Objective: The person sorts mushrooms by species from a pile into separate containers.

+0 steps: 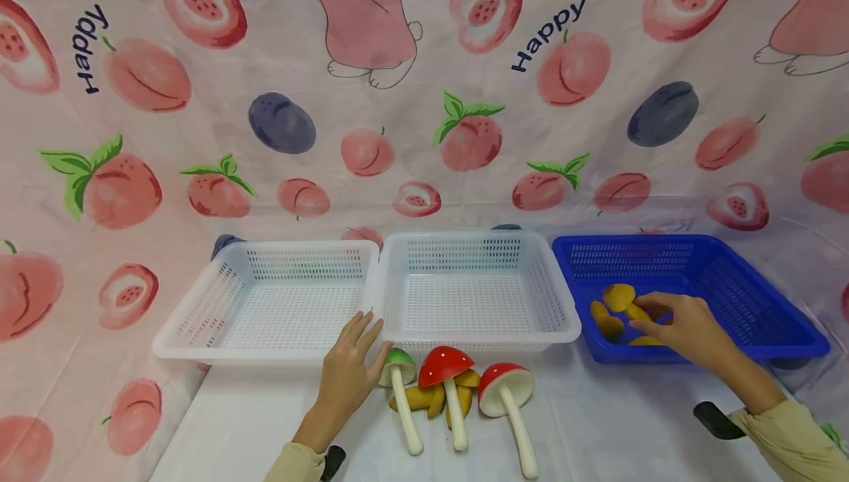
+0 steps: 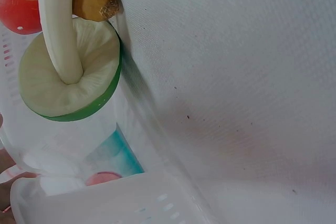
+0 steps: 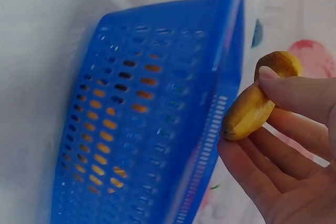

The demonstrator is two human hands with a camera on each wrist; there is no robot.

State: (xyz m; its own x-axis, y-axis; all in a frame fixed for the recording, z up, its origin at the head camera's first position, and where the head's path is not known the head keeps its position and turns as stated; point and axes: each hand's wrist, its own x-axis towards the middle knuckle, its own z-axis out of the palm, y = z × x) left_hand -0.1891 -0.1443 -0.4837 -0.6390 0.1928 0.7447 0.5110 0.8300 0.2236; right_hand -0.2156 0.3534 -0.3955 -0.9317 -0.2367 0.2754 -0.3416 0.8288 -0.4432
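My right hand (image 1: 690, 327) is over the blue basket (image 1: 789, 320), and its thumb and fingers pinch a small yellow-brown toy mushroom (image 3: 249, 111). Other yellow mushrooms (image 1: 606, 323) lie inside that basket. Fingers of my left hand (image 1: 348, 368) are relaxed and extended near the front rims of the two white baskets, beside a green-capped mushroom (image 1: 398, 371); whether they touch is unclear. Two red-capped mushrooms, one in the middle (image 1: 447, 368) and one to the right (image 1: 506, 390), lie beside it. Yellow-brown mushrooms (image 1: 418, 397) are partly hidden under them.
A left white basket (image 1: 265, 353) and a middle white basket (image 1: 477, 338) stand in a row with the blue one. Behind them hangs a pink fruit-print cloth (image 1: 398, 113). A white cloth (image 1: 597, 423) covers the table.
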